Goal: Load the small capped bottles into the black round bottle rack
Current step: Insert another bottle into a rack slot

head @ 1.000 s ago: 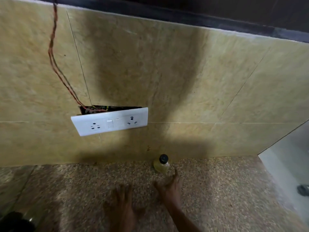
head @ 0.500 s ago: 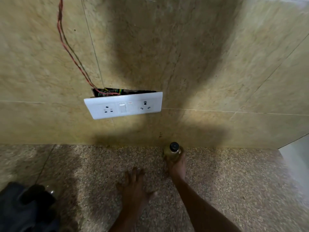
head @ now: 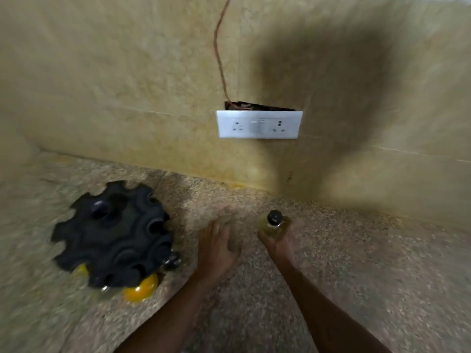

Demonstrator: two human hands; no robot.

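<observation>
My right hand point(head: 280, 243) is shut on a small bottle of yellow liquid with a black cap point(head: 273, 222), held upright just above the speckled counter. My left hand point(head: 216, 247) lies flat on the counter with its fingers spread, empty. The black round bottle rack point(head: 112, 238) stands at the left, blurred. A bottle with yellow-orange liquid point(head: 141, 289) shows at the rack's near edge, and another dark cap point(head: 172, 261) sticks out at its right side.
The speckled stone counter point(head: 356, 276) meets a beige tiled wall behind. A white socket and switch plate point(head: 259, 124) hangs on the wall with loose red wires point(head: 218, 47) running up from it.
The view has swung left, bringing the rack into sight. My right hand has closed on the bottle by the wall and lifted it slightly. My left hand stays flat.
</observation>
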